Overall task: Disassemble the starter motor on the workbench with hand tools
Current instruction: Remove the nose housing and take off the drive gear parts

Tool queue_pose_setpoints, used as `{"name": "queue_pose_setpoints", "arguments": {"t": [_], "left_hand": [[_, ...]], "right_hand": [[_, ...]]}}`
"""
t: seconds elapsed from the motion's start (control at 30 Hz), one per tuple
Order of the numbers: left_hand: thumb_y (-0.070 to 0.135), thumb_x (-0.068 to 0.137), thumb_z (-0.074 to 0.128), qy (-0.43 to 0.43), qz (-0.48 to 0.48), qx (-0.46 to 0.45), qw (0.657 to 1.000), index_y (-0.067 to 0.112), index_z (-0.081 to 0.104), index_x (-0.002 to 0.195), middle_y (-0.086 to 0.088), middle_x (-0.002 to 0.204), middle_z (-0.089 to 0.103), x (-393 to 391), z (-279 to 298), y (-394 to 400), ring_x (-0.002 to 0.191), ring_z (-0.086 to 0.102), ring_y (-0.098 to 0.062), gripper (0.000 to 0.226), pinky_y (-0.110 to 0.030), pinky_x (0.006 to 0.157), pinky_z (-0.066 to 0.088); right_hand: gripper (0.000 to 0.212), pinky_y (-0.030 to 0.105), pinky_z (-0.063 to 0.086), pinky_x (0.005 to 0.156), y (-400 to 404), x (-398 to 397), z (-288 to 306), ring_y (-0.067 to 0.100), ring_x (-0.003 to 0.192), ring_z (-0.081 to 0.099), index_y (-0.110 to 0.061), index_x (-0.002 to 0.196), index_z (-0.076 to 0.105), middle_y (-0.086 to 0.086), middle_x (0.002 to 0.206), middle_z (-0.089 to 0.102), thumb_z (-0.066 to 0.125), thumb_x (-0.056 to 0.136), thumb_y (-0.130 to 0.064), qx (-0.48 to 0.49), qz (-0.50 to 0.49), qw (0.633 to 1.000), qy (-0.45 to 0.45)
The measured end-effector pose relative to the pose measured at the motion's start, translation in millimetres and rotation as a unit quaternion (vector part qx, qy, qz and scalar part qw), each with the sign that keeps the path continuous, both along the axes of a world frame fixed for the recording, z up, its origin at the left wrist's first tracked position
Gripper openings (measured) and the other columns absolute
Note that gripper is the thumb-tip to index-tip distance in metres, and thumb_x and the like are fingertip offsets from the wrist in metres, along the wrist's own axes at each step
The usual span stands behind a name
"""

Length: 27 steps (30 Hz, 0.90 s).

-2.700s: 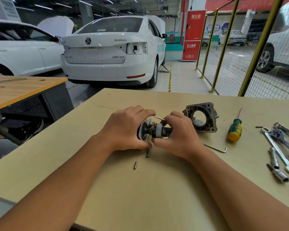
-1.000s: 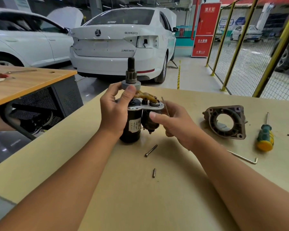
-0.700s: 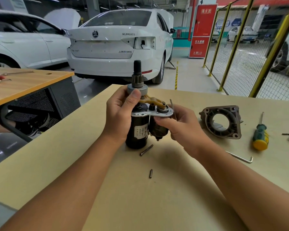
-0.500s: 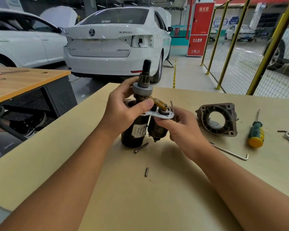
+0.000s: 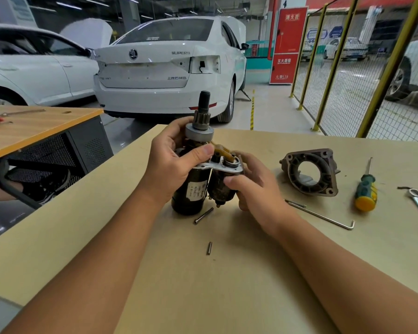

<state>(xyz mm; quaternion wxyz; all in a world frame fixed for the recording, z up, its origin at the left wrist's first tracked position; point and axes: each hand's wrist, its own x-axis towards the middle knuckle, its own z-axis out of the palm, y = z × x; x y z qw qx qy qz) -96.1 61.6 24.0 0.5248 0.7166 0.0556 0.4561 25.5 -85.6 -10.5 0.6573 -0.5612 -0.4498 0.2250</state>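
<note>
The motor (image 5: 191, 186), lying flat seconds ago, now stands upright at table centre. The left hand (image 5: 171, 162) grips its drive end, the right hand (image 5: 253, 186) pinches the solenoid (image 5: 223, 186). The housing (image 5: 311, 172) lies off at 3 o'clock; the drive looks ready to lift.

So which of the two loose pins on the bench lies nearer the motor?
The longer pin, lying slanted right at the motor base. The short pin lies apart, closer to the camera.

Vehicle: white sedan (image 5: 164, 68), upper centre, boot facing camera.
Cabinet: red (image 5: 288, 44), upper right.
Fence: yellow-framed mesh (image 5: 343, 75), right.
Second surface: wooden (image 5: 34, 126), left.
</note>
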Motion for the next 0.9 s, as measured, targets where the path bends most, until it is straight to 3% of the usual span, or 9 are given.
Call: {"name": "queue_pose_setpoints", "arguments": {"t": [0.1, 0.23, 0.33, 0.47, 0.6, 0.73, 0.9], "left_hand": [[0.02, 0.083, 0.083, -0.003, -0.001, -0.002, 1.0, 0.007, 0.061, 0.131, -0.013, 0.114, 0.074, 0.8, -1.7, -0.2, 0.108, 0.072, -0.029, 0.055, -0.05, 0.097, 0.059], [0.017, 0.089, 0.075, -0.016, -0.006, -0.006, 1.0, 0.01, 0.062, 0.128, -0.008, 0.111, 0.075, 0.9, -0.2, -1.9, 0.105, 0.072, -0.025, 0.041, -0.04, 0.091, 0.06], [0.025, 0.094, 0.071, -0.015, -0.006, 0.009, 1.0, 0.016, 0.064, 0.124, -0.003, 0.104, 0.075, 1.2, 3.4, -4.3, 0.098, 0.073, -0.022, 0.032, -0.033, 0.086, 0.06], [0.034, 0.095, 0.067, -0.02, -0.024, 0.004, 1.0, 0.019, 0.067, 0.119, -0.02, 0.108, 0.072, 3.5, 7.6, -4.3, 0.097, 0.071, -0.033, 0.029, -0.042, 0.088, 0.06], [0.035, 0.096, 0.065, -0.026, -0.039, -0.027, 0.999, 0.021, 0.069, 0.118, -0.011, 0.107, 0.074, 3.2, 6.1, -0.7, 0.099, 0.071, -0.026, 0.026, -0.037, 0.087, 0.06], [0.033, 0.1, 0.061, -0.032, -0.047, -0.034, 0.998, 0.02, 0.068, 0.118, -0.008, 0.107, 0.074, 2.7, 4.5, 2.5, 0.1, 0.071, -0.027, 0.023, -0.037, 0.087, 0.059], [0.035, 0.099, 0.063, -0.037, -0.026, -0.008, 0.999, 0.015, 0.063, 0.121, -0.004, 0.103, 0.074, 2.2, 1.6, 2.2, 0.095, 0.072, -0.024, 0.03, -0.036, 0.08, 0.061]], "right_hand": [[0.029, 0.009, 0.041, 0.05, -2.3, -1.4, 5.1, -0.005, 0.061, 0.057, -0.035, 0.118, 0.068, -0.025, 0.077, 0.064, 0.056, 0.091, -0.029, 0.038, 0.002, 0.999, -0.006], [0.017, 0.009, 0.047, 0.072, 4.5, -1.3, 16.9, -0.002, 0.097, 0.065, -0.034, 0.108, 0.072, -0.017, 0.099, 0.072, 0.065, 0.093, -0.035, 0.039, -0.065, 0.993, -0.093], [0.005, 0.008, 0.042, 0.073, 7.9, 3.4, 23.9, -0.003, 0.094, 0.063, -0.038, 0.095, 0.072, -0.02, 0.094, 0.071, 0.067, 0.092, -0.038, 0.019, -0.092, 0.985, -0.142], [0.008, 0.007, 0.043, 0.066, 10.3, 6.9, 30.3, 0.0, 0.084, 0.063, -0.03, 0.093, 0.073, -0.012, 0.088, 0.07, 0.066, 0.095, -0.033, -0.01, -0.069, 0.987, -0.148], [0.01, 0.008, 0.044, 0.065, 11.0, 6.2, 36.0, 0.003, 0.083, 0.061, -0.024, 0.095, 0.071, -0.005, 0.088, 0.069, 0.064, 0.098, -0.03, -0.036, -0.072, 0.981, -0.176], [0.01, 0.026, 0.048, 0.073, 13.3, 3.7, 40.6, 0.011, 0.088, 0.061, -0.023, 0.095, 0.069, -0.004, 0.091, 0.067, 0.062, 0.099, -0.03, -0.049, -0.083, 0.976, -0.194], [0.011, 0.034, 0.048, 0.078, 13.2, 5.0, 50.5, 0.013, 0.092, 0.059, -0.021, 0.096, 0.068, -0.004, 0.093, 0.066, 0.061, 0.099, -0.028, -0.065, -0.087, 0.961, -0.254]]}}
